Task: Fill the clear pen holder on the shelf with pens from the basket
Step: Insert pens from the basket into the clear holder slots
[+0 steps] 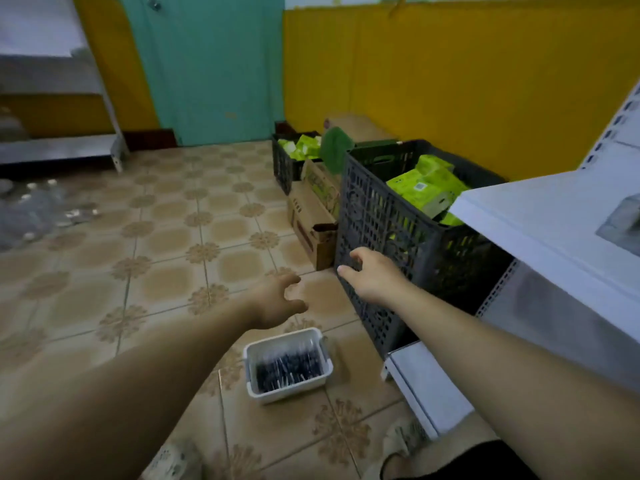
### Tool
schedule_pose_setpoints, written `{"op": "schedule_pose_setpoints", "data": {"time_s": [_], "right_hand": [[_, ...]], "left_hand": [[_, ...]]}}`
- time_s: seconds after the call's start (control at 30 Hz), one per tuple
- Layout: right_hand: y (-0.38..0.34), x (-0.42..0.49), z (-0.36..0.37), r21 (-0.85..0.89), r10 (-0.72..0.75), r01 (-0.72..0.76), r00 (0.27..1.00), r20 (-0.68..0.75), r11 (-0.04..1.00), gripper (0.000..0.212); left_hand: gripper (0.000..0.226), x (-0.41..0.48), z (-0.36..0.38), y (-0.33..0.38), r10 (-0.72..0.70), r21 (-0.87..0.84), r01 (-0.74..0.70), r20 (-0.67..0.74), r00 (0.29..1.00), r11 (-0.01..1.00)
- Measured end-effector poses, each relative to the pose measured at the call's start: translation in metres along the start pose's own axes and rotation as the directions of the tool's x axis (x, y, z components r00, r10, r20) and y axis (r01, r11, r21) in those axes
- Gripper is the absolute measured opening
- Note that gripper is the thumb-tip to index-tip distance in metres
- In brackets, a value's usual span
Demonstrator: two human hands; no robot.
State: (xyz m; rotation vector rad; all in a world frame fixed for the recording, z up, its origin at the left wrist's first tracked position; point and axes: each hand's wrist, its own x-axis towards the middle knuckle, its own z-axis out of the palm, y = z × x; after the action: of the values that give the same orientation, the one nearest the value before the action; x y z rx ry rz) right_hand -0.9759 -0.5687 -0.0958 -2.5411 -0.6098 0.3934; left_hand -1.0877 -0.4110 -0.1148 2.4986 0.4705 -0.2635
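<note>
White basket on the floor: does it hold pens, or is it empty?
Not empty. The basket stands upright, and a blurred heap of dark pens covers its bottom, below the rim.

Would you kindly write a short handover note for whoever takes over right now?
Left hand: open, empty, over the floor beyond the basket.
Right hand: open, empty, in front of the grey crate.
The basket sits on the floor, holding dark pens.
A blurred clear object on the white shelf is probably the pen holder.
Done: nothing visible; no pen in hand.
Left: take pens, fill the holder.
</note>
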Motion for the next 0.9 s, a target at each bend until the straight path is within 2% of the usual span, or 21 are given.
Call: {"op": "schedule_pose_setpoints", "data": {"time_s": [0.23,0.47,0.63,0.73,0.9], "right_hand": [[0.008,0.077,0.131,-0.039,0.069,-0.061,0.962,0.265,0.997,0.058],[0.059,0.143,0.242,-0.096,0.194,-0.168,0.877,0.440,0.981,0.060],[0.100,0.178,0.307,-0.085,0.269,-0.264,0.818,0.508,0.961,0.054],[0.122,0.197,0.346,-0.081,0.313,-0.323,0.777,0.547,0.943,0.063],[0.148,0.218,0.394,-0.120,0.360,-0.354,0.759,0.542,0.927,0.077]], "left_hand": [[0.069,0.040,0.060,-0.126,-0.257,-0.130,0.271,0.118,0.959,0.954],[0.068,0.117,0.130,-0.198,-0.388,-0.221,0.445,0.257,0.885,0.868],[0.066,0.172,0.186,-0.228,-0.433,-0.296,0.529,0.334,0.837,0.795],[0.061,0.198,0.227,-0.247,-0.440,-0.356,0.577,0.396,0.806,0.735],[0.086,0.226,0.280,-0.273,-0.523,-0.455,0.657,0.398,0.754,0.601]]}}
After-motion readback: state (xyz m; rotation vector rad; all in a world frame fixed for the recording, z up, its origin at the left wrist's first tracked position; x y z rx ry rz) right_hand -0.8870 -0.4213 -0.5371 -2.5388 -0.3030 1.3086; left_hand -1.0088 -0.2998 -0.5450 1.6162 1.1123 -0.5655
